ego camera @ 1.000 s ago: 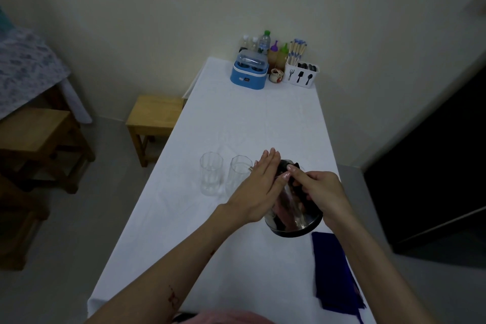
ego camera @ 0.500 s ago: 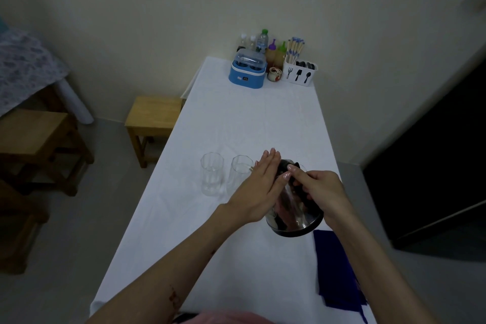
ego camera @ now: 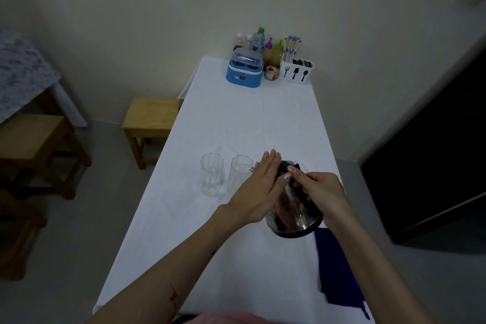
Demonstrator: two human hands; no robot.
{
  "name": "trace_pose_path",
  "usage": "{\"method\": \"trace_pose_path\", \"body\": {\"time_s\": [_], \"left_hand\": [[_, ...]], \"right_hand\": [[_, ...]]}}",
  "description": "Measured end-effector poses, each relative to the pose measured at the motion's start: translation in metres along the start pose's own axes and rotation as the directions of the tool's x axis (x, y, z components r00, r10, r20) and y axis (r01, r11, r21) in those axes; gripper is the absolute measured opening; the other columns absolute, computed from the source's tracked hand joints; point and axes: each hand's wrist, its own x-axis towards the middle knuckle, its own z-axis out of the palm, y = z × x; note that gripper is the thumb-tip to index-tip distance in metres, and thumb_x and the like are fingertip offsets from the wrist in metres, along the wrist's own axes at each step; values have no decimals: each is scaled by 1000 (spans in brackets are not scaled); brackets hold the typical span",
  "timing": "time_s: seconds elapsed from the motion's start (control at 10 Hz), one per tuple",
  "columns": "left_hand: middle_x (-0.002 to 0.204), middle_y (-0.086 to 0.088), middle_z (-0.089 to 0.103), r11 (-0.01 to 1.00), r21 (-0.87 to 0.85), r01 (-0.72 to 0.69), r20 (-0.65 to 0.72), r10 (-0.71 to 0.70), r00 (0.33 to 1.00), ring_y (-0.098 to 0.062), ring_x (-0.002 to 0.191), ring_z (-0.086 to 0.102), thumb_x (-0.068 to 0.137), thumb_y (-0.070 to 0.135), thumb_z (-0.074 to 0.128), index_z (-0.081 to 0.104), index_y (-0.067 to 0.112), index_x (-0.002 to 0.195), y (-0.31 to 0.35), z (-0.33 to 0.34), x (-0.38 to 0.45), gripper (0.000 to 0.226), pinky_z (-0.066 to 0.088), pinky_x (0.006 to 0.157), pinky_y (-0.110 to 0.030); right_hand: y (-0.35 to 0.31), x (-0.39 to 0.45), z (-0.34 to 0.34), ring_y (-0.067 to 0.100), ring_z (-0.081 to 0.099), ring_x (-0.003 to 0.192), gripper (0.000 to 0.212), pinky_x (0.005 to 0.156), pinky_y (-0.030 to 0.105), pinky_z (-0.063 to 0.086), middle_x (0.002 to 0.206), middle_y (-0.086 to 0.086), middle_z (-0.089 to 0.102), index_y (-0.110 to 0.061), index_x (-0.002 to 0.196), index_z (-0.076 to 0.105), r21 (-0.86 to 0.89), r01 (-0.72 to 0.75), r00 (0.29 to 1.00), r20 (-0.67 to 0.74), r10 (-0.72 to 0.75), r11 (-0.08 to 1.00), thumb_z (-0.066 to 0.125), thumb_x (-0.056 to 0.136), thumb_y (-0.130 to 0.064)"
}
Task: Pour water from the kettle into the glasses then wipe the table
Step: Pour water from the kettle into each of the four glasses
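Kettle [ego camera: 294, 214] tilted forward over the white table [ego camera: 236, 118], base raised toward the camera, spout end pointing away; pose matches the frames from a second and half a second ago, no visible change in tilt or hand placement. Only the view has drifted slightly.

Right hand [ego camera: 319, 193] closed around the kettle's dark handle, index finger stretched forward along the top. Left hand [ego camera: 259, 192] flat and open, fingers straight and together, palm pressed against the kettle's left side.

Just beyond the right fingertips a rim of a third glass [ego camera: 302, 167] shows past the kettle's spout end; its contents are hidden. Whether water is running cannot be told.

Left of the left fingertips: second glass [ego camera: 240, 173], upright, partly behind the left hand; looks clear, fill level not discernible. Further left, well clear of the fingers: first glass [ego camera: 211, 179], upright, fill level likewise not readable.

Behind the right wrist, near edge of table: dark blue cloth [ego camera: 338, 271], lying flat, overhanging the right edge.

Far end of table, well beyond both hands: blue lidded container [ego camera: 245, 71], bottles [ego camera: 259, 39], white cutlery holder [ego camera: 297, 73] with chopsticks. Wooden stool [ego camera: 151, 116] beside the table's left edge
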Motion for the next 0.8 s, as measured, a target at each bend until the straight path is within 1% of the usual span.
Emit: {"method": "trace_pose_path", "body": {"time_s": [0.1, 0.2, 0.3, 0.4, 0.5, 0.6, 0.8], "left_hand": [[163, 4, -1, 1000, 4, -4, 7, 4, 1000, -2, 147, -10, 103, 44, 24, 6, 14, 154, 0, -1, 0, 63, -7, 115, -18], [163, 4, -1, 1000, 9, -8, 12, 8, 1000, -2, 147, -10, 103, 44, 25, 6, 14, 154, -1, -2, 0, 62, -7, 114, -17], [163, 4, -2, 1000, 5, -10, 17, 10, 1000, -3, 147, -10, 103, 44, 25, 6, 14, 154, -2, -3, 0, 63, -7, 115, -18], [163, 4, -2, 1000, 14, -10, 21, 10, 1000, -3, 147, -11, 103, 44, 25, 5, 14, 154, -3, -4, -1, 63, -7, 116, -19], [163, 5, -3, 1000, 12, -10, 23, 10, 1000, -2, 147, -11, 102, 45, 24, 4, 15, 154, -3, -6, -1, 63, -6, 117, -20], [163, 5, -3, 1000, 11, -15, 26, 14, 1000, -2, 147, -11, 102, 45, 24, 4, 15, 154, -3, -7, -1, 63, -7, 116, -20], [163, 4, -3, 1000, 10, -26, 32, 25, 999, -3, 147, -11, 102, 45, 24, 4, 15, 154, -4, -9, -1, 63, -7, 117, -20]], "right_hand": [[1, 0, 0, 16, 64, 67, 40, 66, 29, 50, 62, -2, 69, -12, 70, 76, 7, 3, 1000, -16, -3, 1000, 76, 81, -51], [2, 0, 2, 15, 62, 64, 40, 65, 29, 48, 59, -4, 67, -12, 68, 76, 15, -3, 1000, -25, 3, 1000, 76, 81, -50], [1, -1, 3, 17, 63, 65, 41, 65, 29, 49, 61, -2, 68, -12, 70, 76, 13, -7, 1000, -26, 7, 1000, 76, 80, -51], [0, -2, 4, 19, 65, 69, 41, 68, 31, 52, 71, 5, 74, -11, 71, 77, 10, -2, 1000, -30, 2, 1000, 76, 80, -51], [-2, -3, 5, 20, 68, 73, 40, 69, 31, 53, 75, 6, 76, -12, 73, 77, 7, 3, 999, -36, -3, 1000, 76, 81, -51], [-3, -5, 6, 18, 66, 71, 39, 67, 28, 51, 72, 3, 74, -12, 73, 77, 15, 5, 999, -44, -5, 1000, 76, 82, -50], [-4, -7, 8, 21, 68, 75, 41, 75, 35, 55, 72, 4, 74, -13, 71, 77, 0, -3, 998, -61, 3, 1000, 75, 81, -52]]}}
